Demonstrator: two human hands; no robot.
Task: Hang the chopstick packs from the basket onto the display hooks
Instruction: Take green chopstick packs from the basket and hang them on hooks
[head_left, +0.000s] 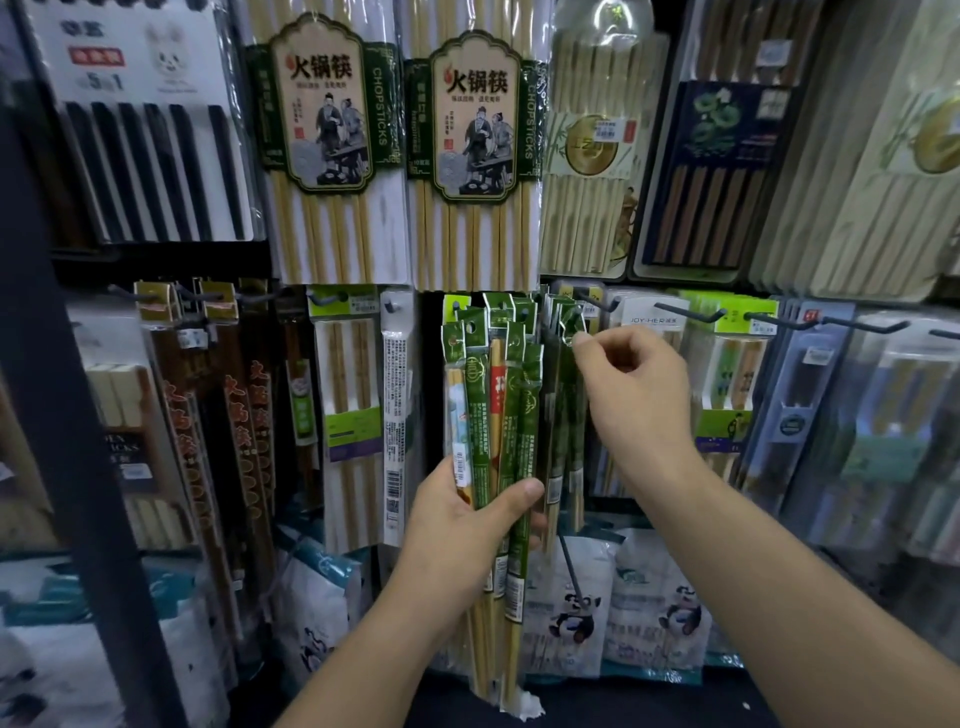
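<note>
My left hand (470, 525) grips a bunch of several slim green chopstick packs (493, 395), held upright in front of the display wall. Right of them, more green packs (563, 395) hang on a dark hook (595, 301). My right hand (631, 387) pinches the top tab of the front hanging pack (571, 325), just below that hook. The basket is out of view.
Large bamboo chopstick packs (332, 145) hang in the row above. Other packs fill hooks to the left (218, 395) and right (727, 374), with bare hook tips (691, 312) sticking out. Panda-print bags (576, 613) stand below. A dark post (57, 415) runs down the left.
</note>
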